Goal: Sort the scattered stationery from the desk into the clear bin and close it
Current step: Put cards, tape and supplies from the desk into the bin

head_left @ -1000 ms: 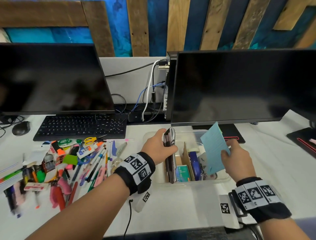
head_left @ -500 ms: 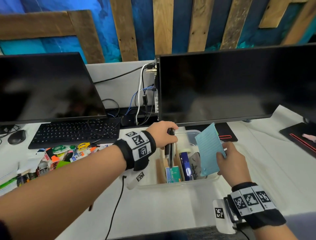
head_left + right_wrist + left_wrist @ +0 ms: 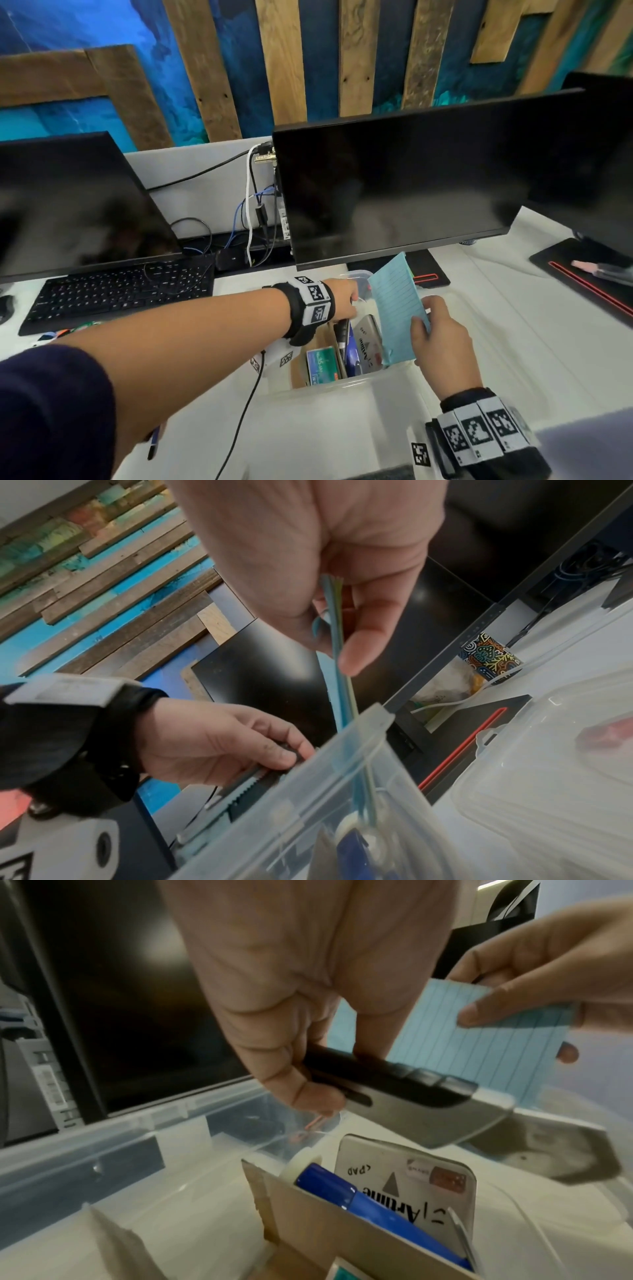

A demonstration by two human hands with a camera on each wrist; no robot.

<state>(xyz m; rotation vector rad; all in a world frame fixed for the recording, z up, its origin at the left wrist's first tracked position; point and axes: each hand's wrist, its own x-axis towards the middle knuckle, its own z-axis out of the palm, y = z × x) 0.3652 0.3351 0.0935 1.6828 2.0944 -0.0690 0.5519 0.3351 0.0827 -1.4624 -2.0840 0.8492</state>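
Note:
The clear bin [image 3: 342, 389] stands on the desk below the right monitor. My left hand [image 3: 347, 301] reaches over its far end and grips a black-and-silver stapler [image 3: 411, 1096], which points down among the bin's contents beside a cardboard divider [image 3: 325, 1221]. My right hand [image 3: 442, 339] pinches a blue lined note pad [image 3: 397, 308] upright, with its lower edge inside the bin's right side [image 3: 308, 791]. A blue marker [image 3: 359, 1202], a grey Artline pad tin [image 3: 411, 1177] and a green box [image 3: 322, 366] lie in the bin.
The bin's translucent lid [image 3: 548, 777] lies to the right of the bin. A black keyboard [image 3: 120, 294] sits left, with the edge of the stationery pile [image 3: 68, 331] in front of it. Two monitors stand close behind. A thin cable [image 3: 239, 411] crosses the desk.
My left hand has carried the stapler from above the bin's left side down into the bin's far end. The right hand still holds the blue pad at the bin's right side. The view shifted right.

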